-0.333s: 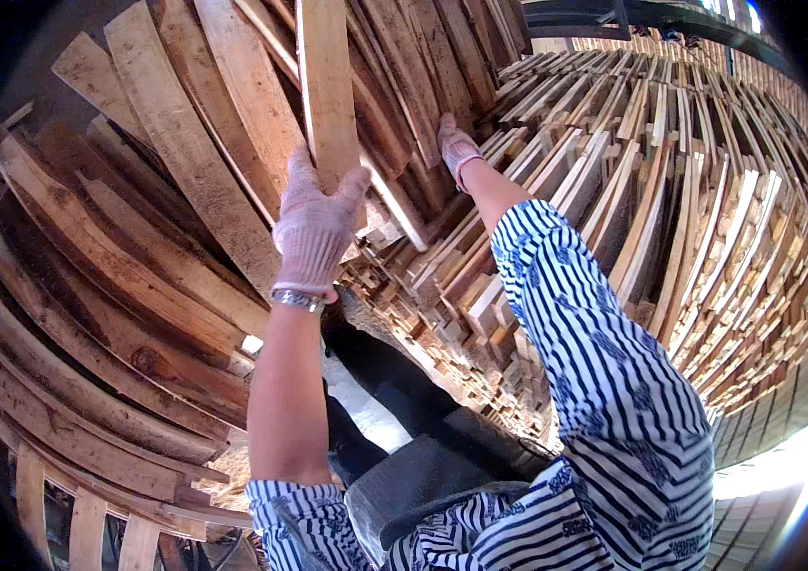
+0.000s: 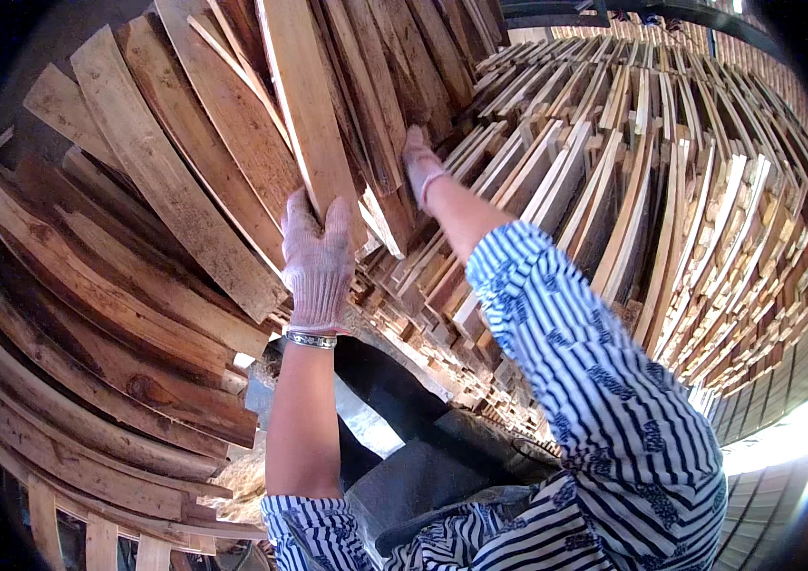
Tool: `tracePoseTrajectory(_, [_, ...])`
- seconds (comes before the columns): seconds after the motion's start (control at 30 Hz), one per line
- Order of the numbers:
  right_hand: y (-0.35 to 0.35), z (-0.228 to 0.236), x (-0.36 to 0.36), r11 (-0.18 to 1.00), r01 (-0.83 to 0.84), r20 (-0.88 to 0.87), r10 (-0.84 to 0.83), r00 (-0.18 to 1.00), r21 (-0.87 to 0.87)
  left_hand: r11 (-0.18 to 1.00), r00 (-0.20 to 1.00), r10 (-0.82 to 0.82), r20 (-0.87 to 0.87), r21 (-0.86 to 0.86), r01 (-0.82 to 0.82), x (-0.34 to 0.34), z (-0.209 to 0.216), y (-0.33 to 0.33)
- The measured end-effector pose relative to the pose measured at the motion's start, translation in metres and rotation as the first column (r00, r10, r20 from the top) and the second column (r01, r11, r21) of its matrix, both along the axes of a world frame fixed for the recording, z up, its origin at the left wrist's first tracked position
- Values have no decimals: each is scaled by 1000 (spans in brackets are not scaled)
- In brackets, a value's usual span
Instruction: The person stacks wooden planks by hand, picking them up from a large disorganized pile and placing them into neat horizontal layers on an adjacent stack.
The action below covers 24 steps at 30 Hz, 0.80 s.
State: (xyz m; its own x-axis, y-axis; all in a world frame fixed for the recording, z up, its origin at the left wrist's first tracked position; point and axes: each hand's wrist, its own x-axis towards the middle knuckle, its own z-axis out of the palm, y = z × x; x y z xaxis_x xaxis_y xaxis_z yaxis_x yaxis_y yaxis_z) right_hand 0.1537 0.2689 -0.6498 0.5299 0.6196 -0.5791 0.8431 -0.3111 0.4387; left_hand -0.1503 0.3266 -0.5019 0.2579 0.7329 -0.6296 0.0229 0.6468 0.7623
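Pale wood marks the board [image 2: 306, 105] slanting away ahead of you: its near end, held between the parted thumb and fingers of your left hand [image 2: 315, 262], has come closer to your body, which suggests a pull toward you. Your right hand [image 2: 420, 169] has also come slightly nearer, its fingers by the darker boards [image 2: 368, 86], though whether it grips one cannot be told. Planks [image 2: 158, 171] crowd the left and the stack [image 2: 567, 171] hems in the right, apparently leaving little room sideways.
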Motion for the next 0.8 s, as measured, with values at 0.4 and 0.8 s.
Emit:
tracePoseTrajectory(0.4, [9,61,-83,-27,-417,-143,958,248,-909,945,846,188,499,-326,-17,-11,-27,3])
tracePoseTrajectory(0.8, [30,193,-140,-403,-577,-351,913,-206,-711,942,887,198,416,-330,-55,-67,27,65])
